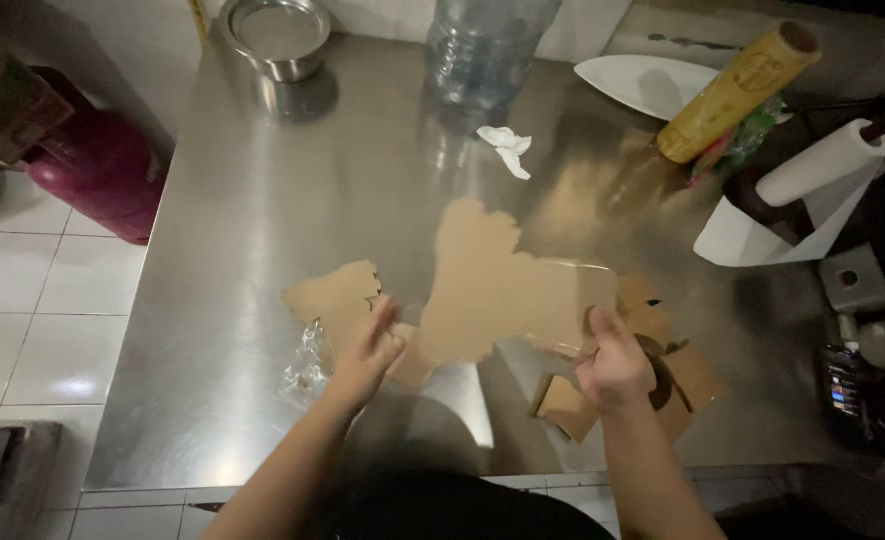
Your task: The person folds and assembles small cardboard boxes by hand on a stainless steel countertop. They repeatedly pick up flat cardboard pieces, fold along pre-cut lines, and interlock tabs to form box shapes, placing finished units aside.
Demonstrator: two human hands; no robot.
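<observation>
- Brown cardboard blank (497,290), die-cut and flat, is being held just above the stainless steel table (262,200), near its front edge; the motion blur is softening its scalloped outline.
- The right hand (614,365) is gripping the blank at its right edge, thumb on top and fingers curled underneath, closed firmly on the sheet.
- The left hand (370,350) is reaching toward the blank's lower left part with fingers loosely curled and partly open; whether it is actually pinching the board or a second cut piece (337,295) lying beside it cannot be told from the blur.
- More folded cardboard pieces (652,375) are lying under and just right of the right hand, and a crumpled clear plastic wrapper (307,365) is resting by the left wrist.
- Judgement on handling: the blank is appearing light and thin, stiff enough to hold shape but likely to bend or crease at its narrow waist; taking hold at the broad straight edges with both hands would seem soundest.
- Farther back, well apart, a steel bowl (277,35), a large water bottle (482,50), a white plate (642,85), a roll of cling film (737,90), a paper towel roll (822,165) and a crumpled tissue (507,145) are standing by.
</observation>
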